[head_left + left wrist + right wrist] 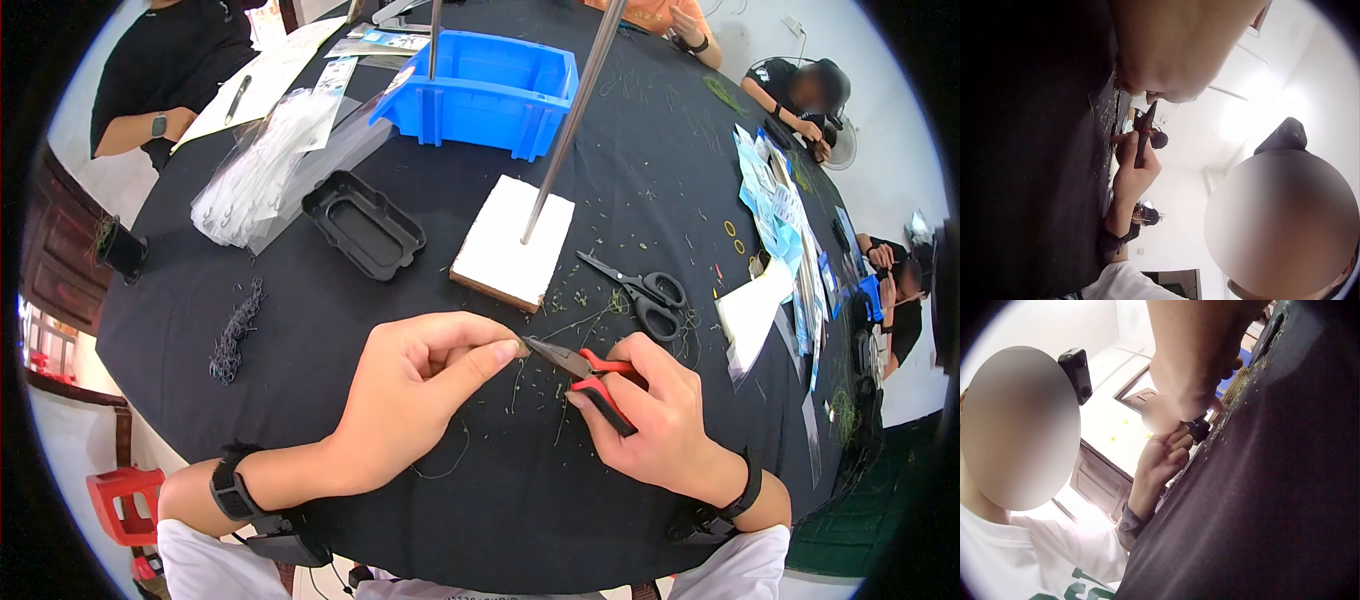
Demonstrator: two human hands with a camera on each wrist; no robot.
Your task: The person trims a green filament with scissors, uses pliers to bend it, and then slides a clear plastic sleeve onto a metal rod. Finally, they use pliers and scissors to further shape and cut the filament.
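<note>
The left hand [405,390] pinches with its thumb and index finger brought together and the other fingers curled in; what small thing is between the fingertips is too small to make out. The right hand [655,415] is curled round the red and black handles of the pliers [578,366], which stand partly spread. The pliers are just in front of the person, pointing left, with their narrow tips at the left hand's fingertips. Whether the tips grip anything cannot be told. A thin thread [463,450] hangs or lies below the left hand, by the fabric.

Both hands are over the near part of a table with a black cloth [480,530]. Small greenish scraps [570,300] are scattered beyond and beside the pliers. Black scissors [640,290] lie beyond the right hand, blades pointing away to the left. To their left is a white-topped block [515,240] with a metal rod [565,140] standing on it. An open black tray [365,225] is left of the block, and a blue bin [490,105] is behind them. A dark tangled bundle [236,335] lies to the left of the left hand, well apart from it.
</note>
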